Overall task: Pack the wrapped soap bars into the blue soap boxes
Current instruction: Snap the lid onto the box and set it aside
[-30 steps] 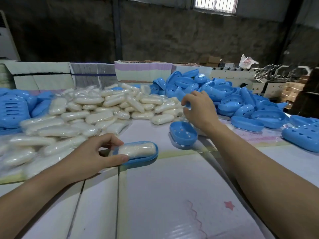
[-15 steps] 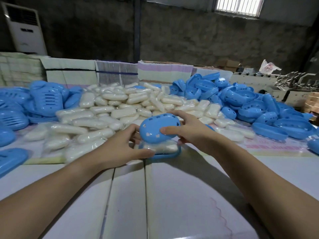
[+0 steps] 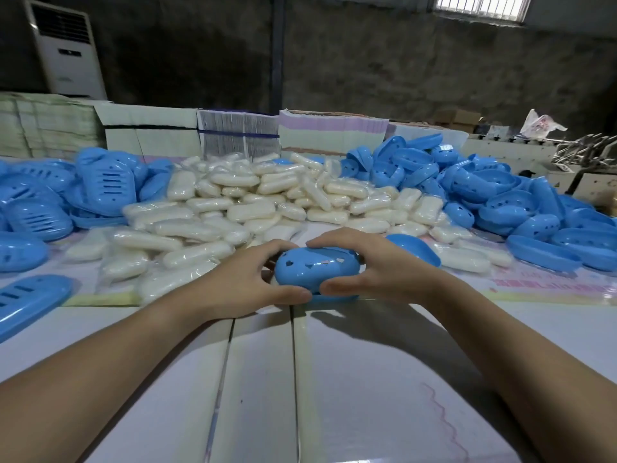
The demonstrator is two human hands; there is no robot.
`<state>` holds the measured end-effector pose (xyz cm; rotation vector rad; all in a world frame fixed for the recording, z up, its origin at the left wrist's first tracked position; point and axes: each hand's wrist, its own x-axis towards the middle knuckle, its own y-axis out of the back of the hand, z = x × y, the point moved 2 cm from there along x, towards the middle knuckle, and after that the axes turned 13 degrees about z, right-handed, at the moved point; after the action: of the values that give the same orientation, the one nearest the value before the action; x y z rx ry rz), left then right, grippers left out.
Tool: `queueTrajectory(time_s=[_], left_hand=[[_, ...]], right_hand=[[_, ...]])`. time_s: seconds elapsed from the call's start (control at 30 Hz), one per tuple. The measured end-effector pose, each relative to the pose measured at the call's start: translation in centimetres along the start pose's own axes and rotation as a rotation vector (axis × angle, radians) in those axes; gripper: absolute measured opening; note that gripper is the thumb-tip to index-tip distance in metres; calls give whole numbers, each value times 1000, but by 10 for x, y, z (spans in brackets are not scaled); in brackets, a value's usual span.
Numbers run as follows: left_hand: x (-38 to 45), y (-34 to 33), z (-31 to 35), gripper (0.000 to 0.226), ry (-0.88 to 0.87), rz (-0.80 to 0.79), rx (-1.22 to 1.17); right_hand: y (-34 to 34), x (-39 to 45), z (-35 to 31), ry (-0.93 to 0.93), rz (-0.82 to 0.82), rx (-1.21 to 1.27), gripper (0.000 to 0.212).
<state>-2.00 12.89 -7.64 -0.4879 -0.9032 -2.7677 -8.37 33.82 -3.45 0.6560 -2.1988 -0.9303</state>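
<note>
- The blue soap box point(image 3: 317, 270) is sitting on the white table point(image 3: 367, 379) right in front of the person, its domed lid now seated over the base — half a second ago that lid was still tilted above the wrapped bar, which is no longer showing.
- The left hand point(image 3: 247, 282) and the right hand point(image 3: 374, 269) are both wrapping the box from either side, fingers curled over the top and thumbs at the near edge, seemingly pressing the halves together; this box is looking nearly done.
- Just behind, the pile of wrapped soap bars point(image 3: 260, 208) is lying within easy reach, so plenty of packing is remaining.
- Loose lids point(image 3: 484, 195) are heaping up at right and slotted bases point(image 3: 107, 185) at left — one open lid point(image 3: 417, 248) is lying just beside the right hand.
- Nothing is blocking the near table for setting the box aside.
</note>
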Motion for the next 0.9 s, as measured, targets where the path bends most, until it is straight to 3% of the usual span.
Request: queueTrajectory(time_s=[0.13, 0.57, 0.9], left_hand=[[-1, 1, 1, 69, -31, -29, 73], [-4, -1, 4, 77, -38, -50, 133], [-7, 0, 8, 65, -103, -44, 167]], right_hand=[[4, 1, 2, 2, 39, -39, 51], [3, -1, 6, -97, -120, -7, 47], [7, -1, -6, 26, -107, -159, 51]])
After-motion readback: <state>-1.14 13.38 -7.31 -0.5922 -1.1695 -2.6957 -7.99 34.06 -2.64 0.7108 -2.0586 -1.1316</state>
